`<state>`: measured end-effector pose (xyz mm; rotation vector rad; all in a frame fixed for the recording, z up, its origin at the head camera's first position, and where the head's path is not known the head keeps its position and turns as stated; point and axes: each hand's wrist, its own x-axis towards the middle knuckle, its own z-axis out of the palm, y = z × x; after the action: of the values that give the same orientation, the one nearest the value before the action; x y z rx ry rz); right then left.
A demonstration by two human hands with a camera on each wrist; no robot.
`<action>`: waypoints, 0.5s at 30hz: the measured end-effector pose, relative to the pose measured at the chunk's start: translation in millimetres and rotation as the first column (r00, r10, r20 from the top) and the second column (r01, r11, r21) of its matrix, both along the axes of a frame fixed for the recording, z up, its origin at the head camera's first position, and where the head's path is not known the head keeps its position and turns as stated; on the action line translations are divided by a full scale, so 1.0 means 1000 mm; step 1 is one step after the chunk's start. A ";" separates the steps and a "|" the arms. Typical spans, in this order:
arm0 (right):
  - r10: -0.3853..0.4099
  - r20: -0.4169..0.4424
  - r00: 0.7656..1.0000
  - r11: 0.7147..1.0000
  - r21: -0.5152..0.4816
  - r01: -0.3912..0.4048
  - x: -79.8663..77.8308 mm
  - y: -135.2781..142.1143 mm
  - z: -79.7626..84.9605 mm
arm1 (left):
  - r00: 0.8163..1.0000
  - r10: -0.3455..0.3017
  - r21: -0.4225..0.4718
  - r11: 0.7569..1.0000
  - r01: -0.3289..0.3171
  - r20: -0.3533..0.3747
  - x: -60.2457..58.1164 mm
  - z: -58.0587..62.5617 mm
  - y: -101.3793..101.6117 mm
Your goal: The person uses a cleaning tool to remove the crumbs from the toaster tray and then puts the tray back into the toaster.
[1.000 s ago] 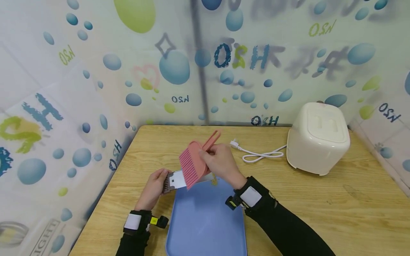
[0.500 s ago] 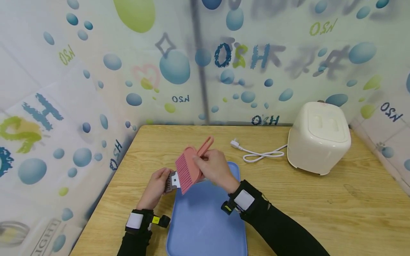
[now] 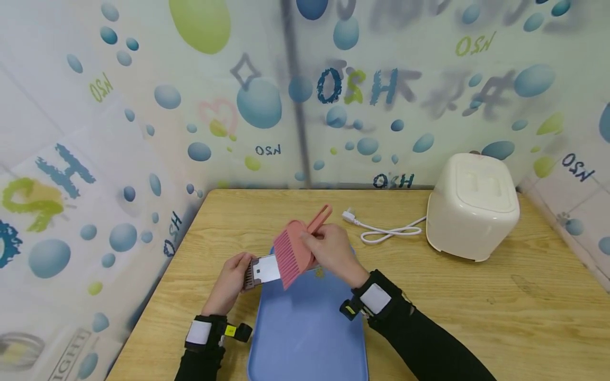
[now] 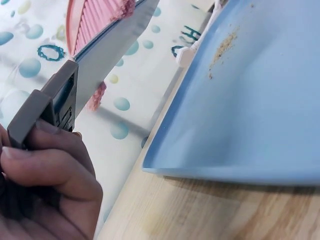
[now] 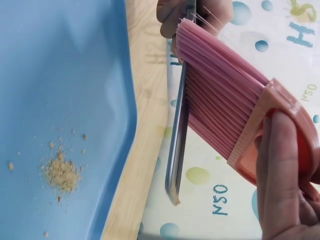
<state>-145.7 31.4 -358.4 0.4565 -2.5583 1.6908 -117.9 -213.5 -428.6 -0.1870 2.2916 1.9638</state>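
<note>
My left hand [image 3: 226, 283] grips the grey-brown handle of a flat metal crumb tray [image 3: 267, 269], held tilted above the far end of a blue serving tray [image 3: 310, 338]. My right hand [image 3: 335, 251] holds a small pink hand brush [image 3: 295, 246] by the base of its handle, thumb on the head. In the right wrist view, the brush's bristles [image 5: 225, 90] lie across the crumb tray's edge and touch it. A small heap of tan crumbs [image 5: 62, 172] lies on the blue tray under the tools. The brush covers part of the crumb tray in the head view.
A cream toaster [image 3: 474, 211] stands at the table's back right. Its white cord [image 3: 391, 232] lies looped beside it, plug towards the middle. The wooden table [image 3: 476, 312] ends at a patterned curtain [image 3: 362, 106] behind.
Between one second and half a second ago the brush moves left and down along the crumb tray. Now it is back to the right, uncovering more metal. The left hand stays nearly still.
</note>
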 end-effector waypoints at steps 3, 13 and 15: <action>-0.012 0.008 1.000 1.000 0.008 0.012 -0.001 0.006 0.000 | 1.000 0.000 0.004 1.000 0.000 -0.001 0.002 0.003 0.000; -0.032 0.011 0.999 0.999 0.000 0.032 -0.005 0.023 0.001 | 1.000 0.020 0.004 1.000 -0.020 0.000 0.002 -0.003 -0.002; -0.036 0.005 0.999 0.999 0.003 0.036 -0.006 0.027 0.000 | 1.000 0.024 0.003 1.000 -0.024 -0.006 0.001 -0.004 -0.002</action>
<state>-151.8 58.2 -358.4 0.4044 -2.5571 1.6794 -116.7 -215.9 -433.0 -0.2090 2.3010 1.9812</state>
